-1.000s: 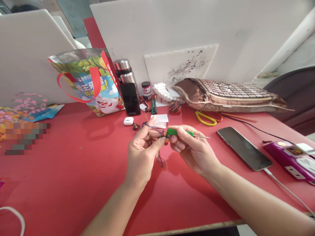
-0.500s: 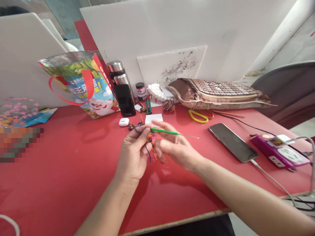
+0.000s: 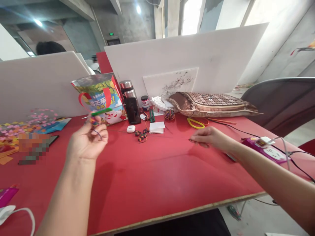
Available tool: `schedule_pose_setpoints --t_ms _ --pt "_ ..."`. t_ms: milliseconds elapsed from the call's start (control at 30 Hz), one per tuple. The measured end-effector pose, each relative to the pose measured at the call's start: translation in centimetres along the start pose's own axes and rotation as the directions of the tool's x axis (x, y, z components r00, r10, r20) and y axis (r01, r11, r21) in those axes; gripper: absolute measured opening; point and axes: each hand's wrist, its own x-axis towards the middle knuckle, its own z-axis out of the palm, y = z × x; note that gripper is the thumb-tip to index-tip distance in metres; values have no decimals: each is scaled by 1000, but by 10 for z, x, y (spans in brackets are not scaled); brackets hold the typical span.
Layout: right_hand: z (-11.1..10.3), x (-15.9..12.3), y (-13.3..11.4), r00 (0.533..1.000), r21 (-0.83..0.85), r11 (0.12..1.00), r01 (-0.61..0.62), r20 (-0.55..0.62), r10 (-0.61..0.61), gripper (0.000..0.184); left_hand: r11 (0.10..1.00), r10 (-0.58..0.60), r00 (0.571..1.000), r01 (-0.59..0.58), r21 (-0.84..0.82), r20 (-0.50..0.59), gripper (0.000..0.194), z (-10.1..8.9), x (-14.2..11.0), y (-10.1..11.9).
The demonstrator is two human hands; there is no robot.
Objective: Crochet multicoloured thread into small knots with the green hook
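Note:
My left hand [image 3: 87, 141] is raised on the left, its fingers closed on a green-handled crochet hook [image 3: 104, 112] and a small multicoloured piece of yarn work [image 3: 94, 122]. A dark blue yarn end hangs by its fingers. Far to the right, my right hand [image 3: 211, 137] pinches a dark strand of yarn [image 3: 190, 140] above the table. A thin line, partly visible, runs between the hands. Between them on the table lie small multicoloured yarn pieces [image 3: 141, 135], and a ball of variegated yarn [image 3: 169, 114] sits behind.
On the red table [image 3: 147, 183] stand a white earbud case [image 3: 131, 128], folded white paper [image 3: 157, 127], a dark phone [image 3: 133, 110] against a steel flask [image 3: 126, 86], and a printed bag [image 3: 98, 95]. Yellow-handled scissors [image 3: 195, 123], a cushion [image 3: 209, 105] and a purple power strip [image 3: 265, 149] are rightward.
My hands have moved from close together to wide apart, left hand leftward with the hook, right hand rightward with the strand. The view has tilted up.

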Motion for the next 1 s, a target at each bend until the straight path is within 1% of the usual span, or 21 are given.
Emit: schedule_pose_setpoints --t_ms 33,100,133,167,200,267,333,367,433,533,567,600,633,667,700,733,767,800,833,933,1000 --pt "-12 -6 5 998 27 1000 4 -60 -3 44 1000 -9 999 10 -14 46 24 -8 1 12" --pt "-31 -16 15 985 87 996 22 -171 -7 42 997 20 998 -15 -77 64 26 -23 3 34" --pt "-38 -19 19 955 119 991 67 -295 -29 41 993 34 997 -25 -117 73 29 -29 4 42" --pt "-43 -22 23 905 144 985 98 -425 -28 39 986 52 995 -39 -163 80 32 -34 6 48" --pt "-48 -23 26 874 145 983 110 -486 -26 36 983 67 994 -51 -177 86 31 -38 7 51" --pt "-54 -23 27 821 129 985 115 -570 -21 35 988 47 995 -34 -152 86 30 -39 10 49" --pt "-55 -21 24 802 90 992 94 -597 -22 33 994 29 996 -19 -111 88 29 -33 11 35" --pt "-53 -21 21 806 65 995 82 -591 -28 35 996 32 995 -24 -91 90 31 -28 11 24" --pt "-43 -21 12 837 15 997 79 -544 -59 46 1000 2 993 0 -12 115 26 -16 8 -6" --pt "-11 -21 -3 900 -65 985 157 -402 -170 58 985 -102 977 72 160 185 12 1 -3 -59" --pt "3 -20 -7 939 -107 972 207 -257 -228 59 972 -134 969 88 216 207 11 5 -8 -75" --pt "19 -19 -10 959 -136 958 252 -98 -266 61 958 -164 960 100 270 227 13 8 -12 -90" --pt "35 -16 -12 953 -139 943 303 26 -302 68 943 -187 952 104 317 243 17 10 -16 -103" --pt "50 -12 -13 935 -123 929 350 110 -337 77 928 -202 945 102 358 256 21 11 -19 -113" --pt "64 -8 -15 914 -73 917 392 146 -379 81 914 -212 940 94 396 266 25 11 -22 -121" --pt "76 -2 -16 895 10 903 430 129 -427 81 899 -217 936 81 430 276 28 10 -23 -126" --pt "86 4 -17 876 101 879 465 87 -474 78 884 -217 933 64 462 286 30 9 -23 -129" --pt "95 9 -18 862 174 851 495 27 -507 72 871 -212 931 42 490 298 32 7 -23 -131" --pt "101 15 -20 856 234 831 504 -7 -517 64 859 -202 929 17 511 309 32 5 -22 -131" --pt "113 25 -26 880 401 786 470 -138 -455 39 838 -166 927 -48 543 337 31 1 -17 -130" --pt "117 29 -27 895 466 767 442 -175 -410 34 835 -148 923 -75 545 354 33 0 -14 -131"
